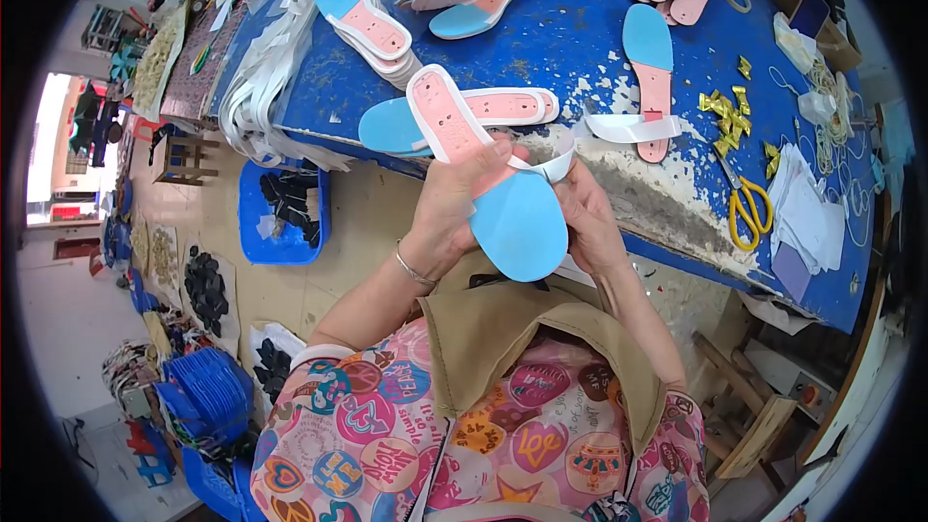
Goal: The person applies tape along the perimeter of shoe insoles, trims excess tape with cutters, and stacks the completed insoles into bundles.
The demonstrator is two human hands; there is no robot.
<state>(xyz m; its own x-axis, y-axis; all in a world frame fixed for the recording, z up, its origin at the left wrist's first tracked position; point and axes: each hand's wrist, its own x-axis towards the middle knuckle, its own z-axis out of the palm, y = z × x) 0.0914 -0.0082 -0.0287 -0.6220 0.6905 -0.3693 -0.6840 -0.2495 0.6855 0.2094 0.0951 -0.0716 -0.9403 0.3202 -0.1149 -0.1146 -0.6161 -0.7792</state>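
Note:
A pink and blue insole (523,224) with a white rim is held in front of my chest, over the table's front edge. My left hand (452,195) is closed round its left side, thumb on the pink part. On the other side my right hand (587,213) pinches a white strap (559,160) that crosses the insole near its middle. Just behind lies another blue and pink insole (390,127). Further right on the table rests an insole (647,39) with a white strap (619,128) across its pink end.
The blue table (522,56) carries stacked insoles (365,24), a bundle of white straps (259,87), yellow-handled scissors (749,216), gold-coloured pieces (725,116) and white papers (804,208). A blue bin (253,222) with black pieces stands on the floor at left.

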